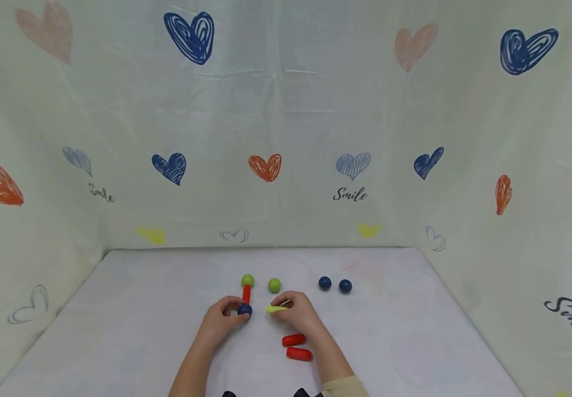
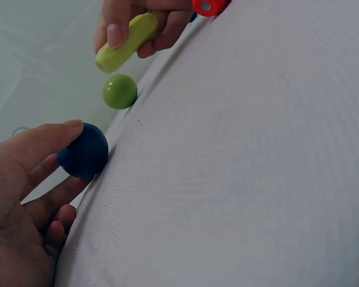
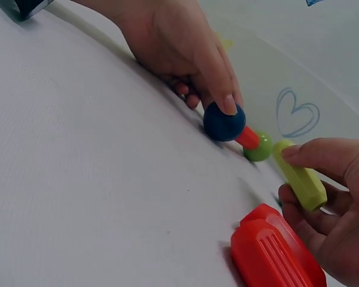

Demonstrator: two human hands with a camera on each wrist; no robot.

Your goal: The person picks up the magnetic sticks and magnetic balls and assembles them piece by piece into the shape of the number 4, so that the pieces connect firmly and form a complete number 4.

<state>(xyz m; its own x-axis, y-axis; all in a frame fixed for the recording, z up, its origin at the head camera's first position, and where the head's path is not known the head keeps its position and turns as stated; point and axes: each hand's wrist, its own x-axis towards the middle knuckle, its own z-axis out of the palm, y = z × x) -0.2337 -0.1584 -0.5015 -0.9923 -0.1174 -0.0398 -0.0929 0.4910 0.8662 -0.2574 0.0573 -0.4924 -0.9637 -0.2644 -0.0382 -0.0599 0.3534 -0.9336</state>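
Note:
My left hand (image 1: 218,321) pinches a dark blue ball (image 1: 244,310) between thumb and fingers, low at the table. A short red rod (image 1: 246,294) joins that ball to a green ball (image 1: 247,280) farther back. To the right, my right hand (image 1: 298,312) holds a yellow-green rod (image 3: 300,176) between thumb and fingers, its free end pointing left toward the blue ball. In the left wrist view the held rod (image 2: 127,43) appears above a loose green ball (image 2: 119,91). The blue ball (image 2: 84,150) hides the red rod there.
Two red rods (image 1: 293,339) (image 1: 299,354) lie in front of my right hand, near the forearm. Behind the hands sits the loose green ball (image 1: 274,285). Two dark blue balls (image 1: 325,283) (image 1: 345,286) stand at the back right. A heart-printed curtain (image 1: 286,121) surrounds the white table (image 1: 132,331).

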